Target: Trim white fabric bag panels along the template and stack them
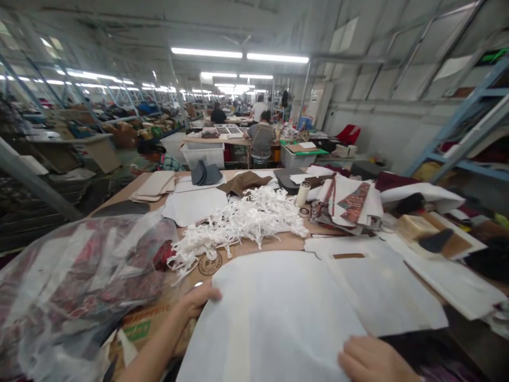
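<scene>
A large white sheet (pixel 274 318) with a rounded top and a paler vertical strip stretches in front of me. Its left edge is gripped by my left hand (pixel 202 298), the thumb lying over the face of the sheet. At the lower right, my right hand (pixel 371 361) has its fingers curled on the sheet's right edge, slightly blurred. Just beyond is a heap of tangled white strips (pixel 254 215) on the brown tabletop (pixel 262 245). Another white piece with a slot (pixel 382 276) lies flat to the right.
A clear plastic bag of patterned material (pixel 91 281) bulges at the left. Folded white and patterned pieces (pixel 350 204), a cream thread cone (pixel 303 193) and a yellowish block (pixel 415 228) occupy the right. Seated person (pixel 261 140) works farther back; blue shelving (pixel 469 132) rises at right.
</scene>
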### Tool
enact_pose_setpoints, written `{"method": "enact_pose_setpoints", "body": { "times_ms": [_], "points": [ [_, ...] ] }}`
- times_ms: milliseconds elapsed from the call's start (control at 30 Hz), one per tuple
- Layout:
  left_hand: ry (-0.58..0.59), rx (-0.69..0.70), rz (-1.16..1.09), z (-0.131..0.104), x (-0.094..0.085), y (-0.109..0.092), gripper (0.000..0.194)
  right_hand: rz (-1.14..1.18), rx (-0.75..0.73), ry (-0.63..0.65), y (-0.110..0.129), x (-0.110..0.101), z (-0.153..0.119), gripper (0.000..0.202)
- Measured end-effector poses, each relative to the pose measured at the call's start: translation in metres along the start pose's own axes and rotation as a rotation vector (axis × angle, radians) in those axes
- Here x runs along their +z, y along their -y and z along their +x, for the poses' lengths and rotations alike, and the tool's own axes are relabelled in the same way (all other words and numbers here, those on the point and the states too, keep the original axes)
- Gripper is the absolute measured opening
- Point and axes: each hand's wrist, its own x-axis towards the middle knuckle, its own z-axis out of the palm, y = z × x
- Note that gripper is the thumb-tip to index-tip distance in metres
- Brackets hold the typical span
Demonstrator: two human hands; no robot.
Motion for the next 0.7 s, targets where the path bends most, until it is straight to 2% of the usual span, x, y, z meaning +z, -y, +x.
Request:
{"method": "enact_pose_setpoints", "body": {
  "times_ms": [100,133,167,200,267,367,433,467,533,600,700],
  "points": [
    [-0.099,0.015,0.233,0.012,0.002,0.052,0.050,0.281,0.262,0.494,-0.012,0.072,-0.030,0.010],
    [-0.121,0.028,0.291,0.015,0.004,0.066,0.048,0.376,0.384,0.590,-0.023,0.090,-0.035,0.012],
    [-0.144,0.033,0.331,0.019,0.007,0.079,0.045,0.461,0.499,0.633,-0.036,0.106,-0.037,0.017],
    [-0.165,0.027,0.353,0.022,0.009,0.088,0.043,0.519,0.605,0.618,-0.051,0.120,-0.036,0.021],
    [-0.187,0.001,0.327,0.027,0.013,0.100,0.042,0.518,0.802,0.459,-0.086,0.146,-0.027,0.028],
    [-0.262,-0.003,0.081,0.039,0.015,0.099,0.053,0.323,1.017,0.216,-0.132,0.186,-0.002,0.028],
    [-0.404,0.017,-0.054,0.051,0.014,0.091,0.053,0.172,1.113,0.196,-0.151,0.211,0.015,0.025],
    [-0.501,0.031,-0.053,0.057,0.013,0.086,0.049,0.114,1.149,0.213,-0.157,0.221,0.022,0.026],
    [-0.690,0.089,0.103,0.069,0.009,0.080,0.040,0.060,1.193,0.268,-0.164,0.234,0.030,0.026],
    [-0.821,0.175,0.372,0.074,0.004,0.080,0.039,0.087,1.182,0.323,-0.170,0.240,0.031,0.021],
    [-0.808,0.251,0.748,0.068,-0.006,0.092,0.048,0.193,1.133,0.322,-0.174,0.244,0.025,0.015]
  ]
}}
